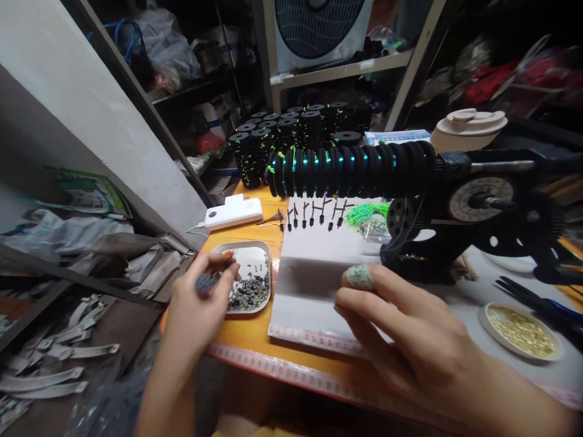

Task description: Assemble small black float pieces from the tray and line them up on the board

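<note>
My left hand (198, 303) is over the left edge of a white square tray (269, 267), its fingers curled and pinched together. An orange bit (228, 255) shows at its fingertips, and a dark grey patch (207, 283) sits by the fingers; what it grips is unclear. Small dark and metallic pieces (248, 292) lie in the tray. My right hand (419, 331) hovers above a white board (314, 309), with green tape (359, 277) around one finger. Its fingers are bent together, and anything between them is hidden.
A black machine (478, 200) carries a row of black spools (350, 170) wound with line. Small black-ended pieces (312, 221) stand at the board's back, beside green strands (371, 213). Right are a dish of gold bits (519, 331) and pliers (542, 300); left, a white power bank (234, 212).
</note>
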A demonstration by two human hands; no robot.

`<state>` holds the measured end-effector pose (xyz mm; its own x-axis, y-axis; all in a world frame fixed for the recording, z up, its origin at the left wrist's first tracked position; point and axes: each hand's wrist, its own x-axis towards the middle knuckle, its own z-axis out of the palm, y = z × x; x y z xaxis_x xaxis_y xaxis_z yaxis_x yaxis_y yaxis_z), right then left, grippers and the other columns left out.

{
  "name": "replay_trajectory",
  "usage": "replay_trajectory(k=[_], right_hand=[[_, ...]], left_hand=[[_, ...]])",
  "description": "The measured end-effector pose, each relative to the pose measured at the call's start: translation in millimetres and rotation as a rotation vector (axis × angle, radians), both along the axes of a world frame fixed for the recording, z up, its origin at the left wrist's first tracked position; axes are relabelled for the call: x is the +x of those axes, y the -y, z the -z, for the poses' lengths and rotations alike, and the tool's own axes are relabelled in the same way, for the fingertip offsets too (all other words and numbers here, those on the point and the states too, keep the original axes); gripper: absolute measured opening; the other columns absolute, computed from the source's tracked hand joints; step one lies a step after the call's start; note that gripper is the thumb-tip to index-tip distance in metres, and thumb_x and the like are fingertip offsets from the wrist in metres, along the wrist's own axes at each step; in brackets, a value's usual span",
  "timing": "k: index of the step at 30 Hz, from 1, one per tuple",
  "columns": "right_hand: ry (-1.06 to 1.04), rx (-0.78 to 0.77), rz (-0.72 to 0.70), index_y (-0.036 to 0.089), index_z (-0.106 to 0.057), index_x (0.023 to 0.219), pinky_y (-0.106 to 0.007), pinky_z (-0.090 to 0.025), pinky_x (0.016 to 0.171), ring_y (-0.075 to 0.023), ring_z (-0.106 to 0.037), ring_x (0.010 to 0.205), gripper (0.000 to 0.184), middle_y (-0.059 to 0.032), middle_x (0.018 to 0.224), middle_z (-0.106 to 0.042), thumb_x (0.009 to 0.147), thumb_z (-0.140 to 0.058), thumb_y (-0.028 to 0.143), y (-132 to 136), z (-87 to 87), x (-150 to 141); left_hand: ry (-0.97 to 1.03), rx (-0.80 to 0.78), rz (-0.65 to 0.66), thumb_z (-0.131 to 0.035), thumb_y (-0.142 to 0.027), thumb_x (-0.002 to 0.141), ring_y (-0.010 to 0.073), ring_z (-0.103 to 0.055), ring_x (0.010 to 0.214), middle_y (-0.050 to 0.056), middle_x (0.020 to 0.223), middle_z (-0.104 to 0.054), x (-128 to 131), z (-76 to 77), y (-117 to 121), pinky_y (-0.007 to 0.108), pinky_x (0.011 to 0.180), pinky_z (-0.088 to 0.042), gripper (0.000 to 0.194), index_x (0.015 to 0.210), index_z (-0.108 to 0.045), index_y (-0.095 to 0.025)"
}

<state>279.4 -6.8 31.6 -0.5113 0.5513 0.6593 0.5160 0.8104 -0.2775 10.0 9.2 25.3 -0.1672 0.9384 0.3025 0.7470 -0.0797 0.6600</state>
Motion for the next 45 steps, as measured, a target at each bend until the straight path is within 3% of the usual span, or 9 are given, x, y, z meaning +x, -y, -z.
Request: replay_trajectory(k=[4,8,13,18,24,32,36,40,45], right_hand=[[-0.069,-0.120,-0.043,0.016,-0.058,0.097,-0.027,-0.041,0.061,-0.0155,-0.052,0.074,0.015,-0.0059,0.086,-0.053,0.092,-0.051,0.003,-0.9,-2.9,-4.8],[-0.130,-0.187,-0.066,0.015,-0.060,0.095,-0.026,-0.041,0.061,-0.0139,-0.050,0.071,0.015,-0.0036,0.081,-0.051,0.091,-0.052,0.004,-1.0,-6.2,-5.0],[-0.170,-0.210,-0.056,0.015,-0.063,0.090,-0.025,-0.038,0.058,-0.0132,-0.047,0.068,0.014,-0.0015,0.076,-0.047,0.090,-0.053,0.005,1.6,-8.3,-6.3],[-0.160,-0.229,-0.054,0.016,-0.063,0.092,-0.026,-0.038,0.059,-0.0135,-0.046,0.068,0.015,-0.0014,0.076,-0.046,0.091,-0.053,0.005,1.5,-6.3,-8.0],[-0.148,-0.225,-0.061,0.016,-0.062,0.092,-0.025,-0.041,0.059,-0.0134,-0.049,0.069,0.015,-0.0023,0.079,-0.049,0.091,-0.052,0.004,1.1,-4.4,-8.2],[-0.181,-0.259,-0.083,0.015,-0.062,0.095,-0.023,-0.042,0.058,-0.0125,-0.050,0.068,0.016,-0.0025,0.079,-0.051,0.091,-0.052,0.003,-2.5,-0.9,-11.1],[-0.218,-0.288,-0.040,0.016,-0.065,0.091,-0.024,-0.042,0.058,-0.0132,-0.050,0.068,0.013,-0.0013,0.075,-0.050,0.091,-0.056,0.006,0.0,-1.2,-10.1],[-0.265,-0.326,-0.047,0.017,-0.066,0.092,-0.026,-0.044,0.061,-0.0147,-0.052,0.070,0.015,-0.0024,0.075,-0.055,0.093,-0.055,0.008,-1.5,0.6,-9.7],[-0.319,-0.387,-0.075,0.017,-0.071,0.095,-0.024,-0.046,0.063,-0.0136,-0.056,0.072,0.014,-0.0035,0.080,-0.060,0.094,-0.059,0.010,-5.5,2.3,-8.7]], left_hand=[[-0.161,-0.112,0.144,-0.060,-0.024,0.083,0.0290,-0.066,0.092,0.008,0.099,-0.071,-22.4,1.5,-37.3,0.044,0.088,-0.049,0.016,0.098,-0.066,-0.021],[-0.200,-0.068,0.156,-0.049,-0.016,0.082,0.0303,-0.055,0.114,0.016,0.122,-0.052,-17.7,3.2,-30.2,0.046,0.098,-0.043,0.039,0.121,-0.046,-0.017],[-0.157,-0.048,0.205,-0.036,-0.016,0.091,0.0250,-0.053,0.115,0.011,0.116,-0.051,-8.1,2.2,-10.4,0.040,0.100,-0.040,0.022,0.112,-0.037,-0.023],[-0.162,-0.092,0.098,-0.036,-0.019,0.092,0.0316,-0.058,0.095,0.009,0.094,-0.057,-17.3,1.3,-31.8,0.046,0.086,-0.042,0.007,0.093,-0.038,-0.025],[-0.119,-0.211,0.140,-0.048,-0.018,0.087,0.0283,-0.055,0.077,0.000,0.073,-0.051,-31.9,-3.8,-52.7,0.041,0.076,-0.039,0.017,0.077,-0.038,-0.027],[0.341,-0.214,0.341,-0.037,-0.030,0.101,0.0124,-0.038,0.054,-0.007,0.064,-0.041,5.9,-10.8,-19.8,0.025,0.054,-0.032,0.012,0.101,-0.047,-0.023],[0.951,-0.292,0.462,-0.051,-0.026,0.099,0.0077,-0.038,0.054,-0.004,0.072,-0.056,45.0,2.6,11.9,0.022,0.054,-0.031,0.008,0.094,-0.050,-0.021],[1.338,-0.339,0.555,-0.044,-0.033,0.102,0.0115,-0.048,0.068,0.002,0.078,-0.063,75.8,14.7,36.6,0.024,0.067,-0.041,0.023,0.093,-0.061,-0.019],[1.356,-0.350,0.441,-0.054,-0.035,0.098,0.0129,-0.055,0.068,0.002,0.076,-0.063,96.4,24.0,47.8,0.024,0.063,-0.044,0.021,0.089,-0.066,-0.020]])
